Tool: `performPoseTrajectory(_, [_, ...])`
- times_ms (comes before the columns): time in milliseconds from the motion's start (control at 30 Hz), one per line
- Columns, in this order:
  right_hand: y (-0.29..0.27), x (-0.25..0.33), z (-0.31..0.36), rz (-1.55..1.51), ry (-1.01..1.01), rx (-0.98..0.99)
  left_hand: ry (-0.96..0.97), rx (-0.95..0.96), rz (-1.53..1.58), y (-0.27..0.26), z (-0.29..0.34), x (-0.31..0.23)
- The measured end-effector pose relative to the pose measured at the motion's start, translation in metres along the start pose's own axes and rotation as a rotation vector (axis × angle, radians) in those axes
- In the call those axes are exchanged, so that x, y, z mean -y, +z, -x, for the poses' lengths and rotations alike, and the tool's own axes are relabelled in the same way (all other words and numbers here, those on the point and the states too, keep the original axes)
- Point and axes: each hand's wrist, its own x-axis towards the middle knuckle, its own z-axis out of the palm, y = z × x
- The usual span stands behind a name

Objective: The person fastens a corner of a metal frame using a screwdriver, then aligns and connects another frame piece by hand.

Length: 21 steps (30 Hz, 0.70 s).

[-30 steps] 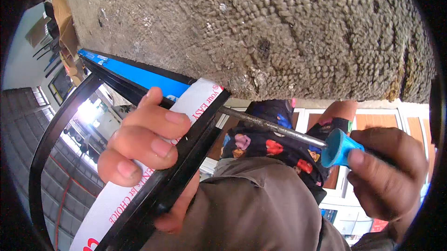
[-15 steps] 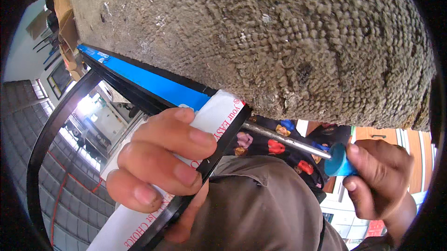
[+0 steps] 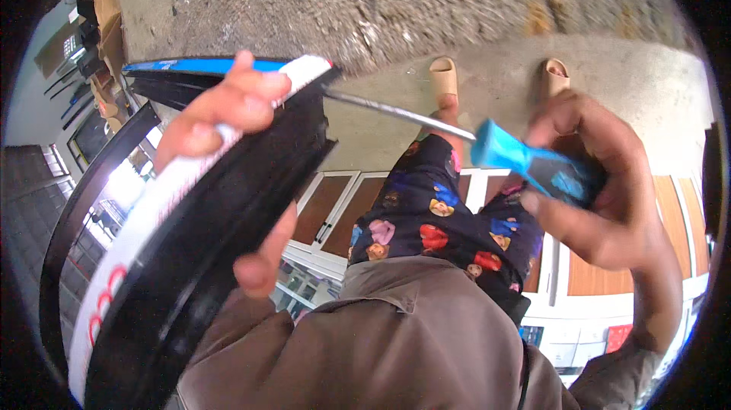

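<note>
My left hand (image 3: 228, 109) is wrapped round a black frame bar (image 3: 221, 212), fingers over its white printed film (image 3: 156, 208) and thumb on the underside. The bar is tilted, showing its dark grooved side. From the right, my right hand (image 3: 624, 174) grips a screwdriver (image 3: 499, 147) by its blue and black handle. Its long metal shaft points left, and the tip meets the end of the bar near the corner; whether it sits in a screw is hidden. Another black bar with blue film (image 3: 205, 66) runs to the far left from that corner.
A worn, carpet-covered work surface (image 3: 365, 6) fills the top. Below it are my patterned shorts (image 3: 434, 212) and tan slides (image 3: 444, 75) on concrete. Panelled doors (image 3: 601, 273) lie beyond. Another black frame side (image 3: 65, 220) curves at the left; cardboard (image 3: 106, 14) stands at upper left.
The bar has rolled, so its grooved dark side now shows. My view has shifted, revealing the floor and my feet. The screwdriver and right hand appear higher, with more of the handle visible.
</note>
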Motion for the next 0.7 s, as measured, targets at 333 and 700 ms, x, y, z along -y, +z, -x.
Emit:
performPoseTrajectory(333, [0.003, -0.016, 0.004, 0.706, -0.637, -0.176, 0.084, 0.405, -0.285, -0.023, -0.042, 0.017])
performPoseTrajectory(700, [0.002, -0.026, 0.004, 0.576, -0.465, -0.055, 0.242, 0.524, -0.5, -0.013, -0.057, 0.026])
